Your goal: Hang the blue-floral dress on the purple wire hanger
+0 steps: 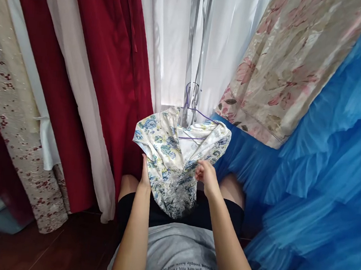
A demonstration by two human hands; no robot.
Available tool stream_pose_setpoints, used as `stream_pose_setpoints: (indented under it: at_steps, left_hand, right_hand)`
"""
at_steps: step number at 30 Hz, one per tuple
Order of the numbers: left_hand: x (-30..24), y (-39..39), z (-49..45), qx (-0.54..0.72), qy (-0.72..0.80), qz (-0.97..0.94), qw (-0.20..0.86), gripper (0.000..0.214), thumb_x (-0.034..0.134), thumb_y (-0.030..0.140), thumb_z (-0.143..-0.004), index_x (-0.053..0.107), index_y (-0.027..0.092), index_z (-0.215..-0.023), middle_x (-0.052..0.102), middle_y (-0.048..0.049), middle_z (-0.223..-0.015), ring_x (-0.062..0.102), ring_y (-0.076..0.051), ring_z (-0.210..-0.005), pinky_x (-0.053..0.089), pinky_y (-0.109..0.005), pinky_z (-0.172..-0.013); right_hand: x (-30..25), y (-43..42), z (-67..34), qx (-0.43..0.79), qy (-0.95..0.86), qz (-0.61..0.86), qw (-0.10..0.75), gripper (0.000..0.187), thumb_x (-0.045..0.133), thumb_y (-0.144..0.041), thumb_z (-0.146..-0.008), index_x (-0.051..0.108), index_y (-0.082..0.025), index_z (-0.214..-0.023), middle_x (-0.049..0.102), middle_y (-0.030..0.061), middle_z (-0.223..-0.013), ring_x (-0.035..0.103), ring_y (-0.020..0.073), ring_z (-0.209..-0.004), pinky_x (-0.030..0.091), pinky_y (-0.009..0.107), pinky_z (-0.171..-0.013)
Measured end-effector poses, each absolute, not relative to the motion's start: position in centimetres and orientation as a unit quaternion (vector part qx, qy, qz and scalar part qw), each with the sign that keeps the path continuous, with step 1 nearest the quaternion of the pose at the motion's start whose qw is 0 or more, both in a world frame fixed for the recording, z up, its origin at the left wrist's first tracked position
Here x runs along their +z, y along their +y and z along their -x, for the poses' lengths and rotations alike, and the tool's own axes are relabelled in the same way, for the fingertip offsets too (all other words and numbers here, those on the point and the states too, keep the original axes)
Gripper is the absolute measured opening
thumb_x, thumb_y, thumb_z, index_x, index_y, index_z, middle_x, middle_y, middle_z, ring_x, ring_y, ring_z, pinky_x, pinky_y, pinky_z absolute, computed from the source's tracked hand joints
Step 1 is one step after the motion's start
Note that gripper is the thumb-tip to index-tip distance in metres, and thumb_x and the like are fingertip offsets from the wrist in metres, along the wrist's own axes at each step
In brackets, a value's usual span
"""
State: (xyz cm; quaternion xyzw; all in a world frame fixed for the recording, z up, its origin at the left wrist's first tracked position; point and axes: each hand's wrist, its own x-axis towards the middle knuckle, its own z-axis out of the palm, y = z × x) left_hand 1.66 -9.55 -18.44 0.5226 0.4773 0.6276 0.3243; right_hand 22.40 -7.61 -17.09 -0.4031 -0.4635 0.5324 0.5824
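A white garment with blue, green and yellow flowers [169, 149] lies over my lap, its V-shaped neckline facing up. A thin purple hanger [199, 111] runs through its shoulders, with the hook pointing away from me. My left hand [145, 175] grips the garment's left side edge; the thumb shows and the other fingers are hidden behind the cloth. At the right side of the neckline, my right hand [207, 174] has its fingers curled in a pinch on the fabric. The garment's lower part bunches down between my legs, so its full length is hidden.
Dark red dresses [107, 58] and pale ones hang close on the left. White cloth [174, 35] with grey ribbons [193, 33] hangs ahead. To the right are a pink floral dress [270, 75] and ruffled blue tulle [332, 168]. Dark tiled floor [69, 243] shows at lower left.
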Motion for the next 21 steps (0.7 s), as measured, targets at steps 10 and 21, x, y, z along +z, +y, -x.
stream_pose_setpoints:
  at_steps: [10, 21]
  left_hand:
    - [-18.4, -9.4, -3.9, 0.661, 0.376, -0.413, 0.501, 0.060, 0.081, 0.036, -0.072, 0.064, 0.021, -0.127, 0.073, -0.0103, -0.121, 0.064, -0.031, -0.122, 0.047, -0.046, -0.110]
    - [-22.4, -10.6, -6.7, 0.649, 0.515, -0.551, 0.099, 0.046, 0.070, 0.031, -0.083, 0.052, 0.026, -0.125, 0.061, -0.0126, -0.126, 0.058, -0.028, -0.121, 0.045, -0.042, -0.105]
  right_hand:
    - [-19.1, -7.4, -20.8, 0.506, -0.581, 0.388, 0.507, 0.030, 0.066, -0.046, -0.076, 0.056, -0.020, -0.065, 0.054, -0.0028, -0.047, 0.043, 0.0115, -0.041, 0.031, 0.024, -0.043]
    - [-17.9, -8.3, -22.9, 0.455, -0.575, 0.404, 0.547, 0.034, 0.069, -0.046, -0.078, 0.058, -0.019, -0.060, 0.053, -0.0016, -0.046, 0.040, 0.0106, -0.041, 0.029, 0.025, -0.045]
